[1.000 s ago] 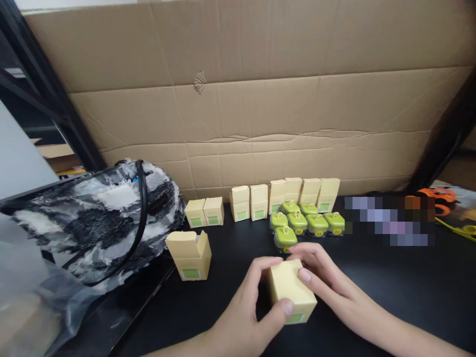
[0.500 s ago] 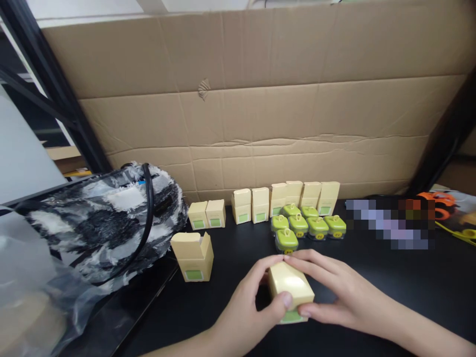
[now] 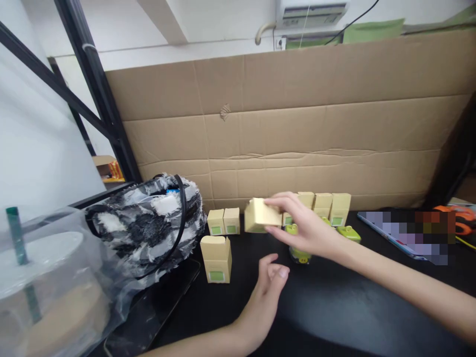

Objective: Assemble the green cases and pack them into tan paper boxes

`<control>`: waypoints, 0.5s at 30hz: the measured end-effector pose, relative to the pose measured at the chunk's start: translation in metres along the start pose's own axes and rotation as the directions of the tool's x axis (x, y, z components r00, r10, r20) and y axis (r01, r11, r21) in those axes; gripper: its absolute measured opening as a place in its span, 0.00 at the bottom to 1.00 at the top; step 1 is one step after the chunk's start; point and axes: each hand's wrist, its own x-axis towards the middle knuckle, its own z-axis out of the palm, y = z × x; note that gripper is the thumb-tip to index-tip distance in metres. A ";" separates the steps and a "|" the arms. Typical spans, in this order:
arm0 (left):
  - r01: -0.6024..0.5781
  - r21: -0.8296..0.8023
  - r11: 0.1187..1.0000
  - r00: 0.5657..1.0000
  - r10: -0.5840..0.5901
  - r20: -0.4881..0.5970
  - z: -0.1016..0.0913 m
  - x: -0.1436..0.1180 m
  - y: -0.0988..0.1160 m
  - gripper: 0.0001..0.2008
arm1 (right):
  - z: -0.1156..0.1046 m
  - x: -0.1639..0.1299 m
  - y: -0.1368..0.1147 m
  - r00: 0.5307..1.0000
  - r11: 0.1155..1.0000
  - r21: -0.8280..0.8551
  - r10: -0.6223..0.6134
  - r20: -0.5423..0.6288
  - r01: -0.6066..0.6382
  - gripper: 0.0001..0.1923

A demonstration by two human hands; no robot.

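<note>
My right hand point(image 3: 303, 225) grips a small cream cardboard box point(image 3: 262, 215), lifted and tilted toward the back of the table. My left hand point(image 3: 269, 285) hovers lower down with nothing in it, its fingers partly curled and apart. To its left stands a cream box with a raised flap point(image 3: 216, 260) and a green label. Two closed boxes point(image 3: 224, 221) sit side by side behind it. Beyond my right hand are several upright boxes point(image 3: 323, 204). Green-lidded little containers point(image 3: 300, 255) are partly covered by the right hand and forearm.
A furry black-and-white bag point(image 3: 148, 223) with a black strap lies at left. In front of it is a clear plastic bag point(image 3: 74, 277) around a cup-like thing. A cardboard panel point(image 3: 278, 134) closes off the back. At right lie a blurred flat object point(image 3: 394, 235) and an orange toy point(image 3: 461, 220).
My right hand has carried the box up and back to the left. My left hand has let go of it and stays near the front. The view has tipped upward.
</note>
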 end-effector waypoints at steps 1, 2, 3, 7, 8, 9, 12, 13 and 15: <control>0.004 0.018 1.000 1.000 -0.004 0.013 0.000 -0.001 0.001 0.25 | 0.010 0.019 0.002 1.000 1.000 0.016 0.004 0.031 -0.004 0.19; 0.007 0.033 0.999 1.000 -0.008 0.021 0.000 -0.001 0.001 0.25 | 0.021 0.036 0.004 0.998 0.999 0.029 0.017 0.063 -0.018 0.18; 0.009 0.045 0.999 1.000 -0.010 0.019 0.000 -0.002 0.000 0.24 | 0.034 0.052 0.006 0.994 0.999 0.038 0.034 0.102 -0.038 0.18; 0.009 0.079 0.997 1.000 -0.009 -0.003 -0.001 -0.001 -0.002 0.25 | 0.083 0.090 0.013 0.962 0.992 0.057 0.092 0.257 -0.110 0.14; 0.009 0.085 0.996 1.000 -0.009 -0.001 -0.001 -0.001 -0.002 0.25 | 0.093 0.094 0.014 0.952 0.990 0.058 0.104 0.289 -0.125 0.14; 0.008 0.092 0.996 1.000 -0.008 0.003 -0.002 -0.001 -0.001 0.25 | 0.101 0.096 0.015 0.941 0.988 0.056 0.116 0.317 -0.140 0.14; 0.008 0.105 0.994 1.000 -0.009 0.008 -0.002 -0.001 0.000 0.25 | 0.117 0.095 0.016 0.912 0.982 0.042 0.154 0.381 -0.183 0.15; 0.009 0.108 0.994 1.000 -0.010 0.009 -0.002 -0.001 0.001 0.25 | 0.120 0.094 0.017 0.904 0.980 0.037 0.168 0.394 -0.198 0.15; 0.012 0.114 0.993 1.000 -0.013 0.015 -0.001 -0.002 0.002 0.25 | 0.125 0.094 0.019 0.893 0.973 0.028 0.198 0.405 -0.229 0.15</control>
